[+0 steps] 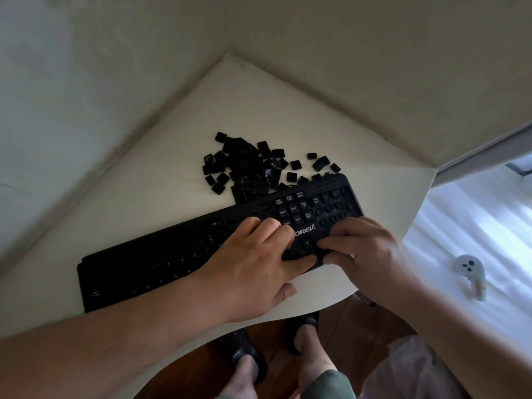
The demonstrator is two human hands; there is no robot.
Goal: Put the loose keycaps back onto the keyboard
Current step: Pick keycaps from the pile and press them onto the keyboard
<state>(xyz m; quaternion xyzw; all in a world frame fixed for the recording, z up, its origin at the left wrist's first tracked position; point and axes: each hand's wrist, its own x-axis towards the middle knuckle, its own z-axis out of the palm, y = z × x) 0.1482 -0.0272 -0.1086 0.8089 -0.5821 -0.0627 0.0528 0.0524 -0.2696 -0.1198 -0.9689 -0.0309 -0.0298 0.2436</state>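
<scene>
Both hands (253, 266) (362, 249) were pressed, fingers curled, on the keyboard (149, 272); a held cap could not be told; many keycaps (247, 165) remained loose.

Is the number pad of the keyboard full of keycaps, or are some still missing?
Some are missing: the number pad shows bare round sockets, and many loose keycaps lie behind the keyboard.

A long black keyboard (184, 254) lies slanted on the white table — some key spots look bare. Just behind its far edge sits a messy pile of small black keycaps (247, 168).
</scene>
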